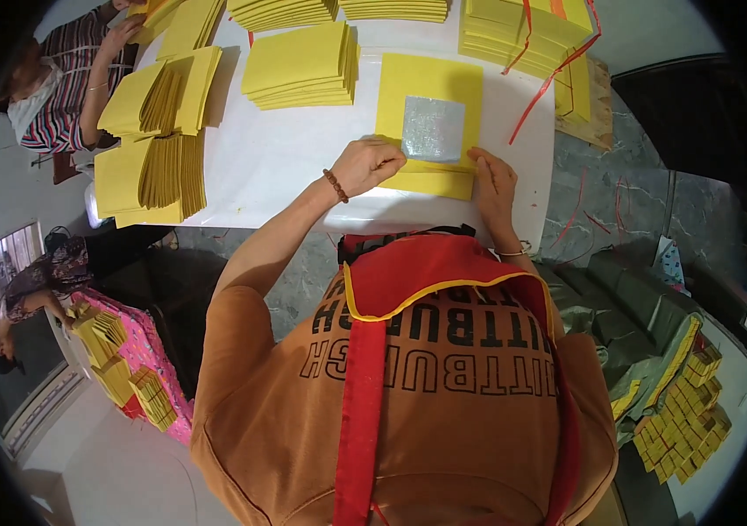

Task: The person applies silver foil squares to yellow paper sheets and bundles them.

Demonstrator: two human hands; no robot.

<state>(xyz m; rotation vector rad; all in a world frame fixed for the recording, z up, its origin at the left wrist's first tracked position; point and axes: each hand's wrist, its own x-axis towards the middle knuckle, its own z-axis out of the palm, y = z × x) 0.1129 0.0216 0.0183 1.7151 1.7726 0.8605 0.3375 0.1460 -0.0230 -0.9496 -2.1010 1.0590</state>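
In front of me a yellow paper sheet [430,74] lies flat on the white table, with a silver square [433,130] on its middle. A crease or folded strip crosses the sheet along its lower part, just below the square. My left hand [371,167] is closed, its fingertips pressed together at the square's lower left corner; exactly what they pinch is hidden. At the sheet's right edge, level with that crease, my right hand [493,180] has its thumb and curled fingers closed on the paper.
Stacks of yellow paper [299,66] stand beyond and left on the white table [259,167]. Red strips [533,110] hang by the right rear stack [513,39]. Another person [71,83] works at the far left. Bundled yellow paper [684,412] sits at lower right.
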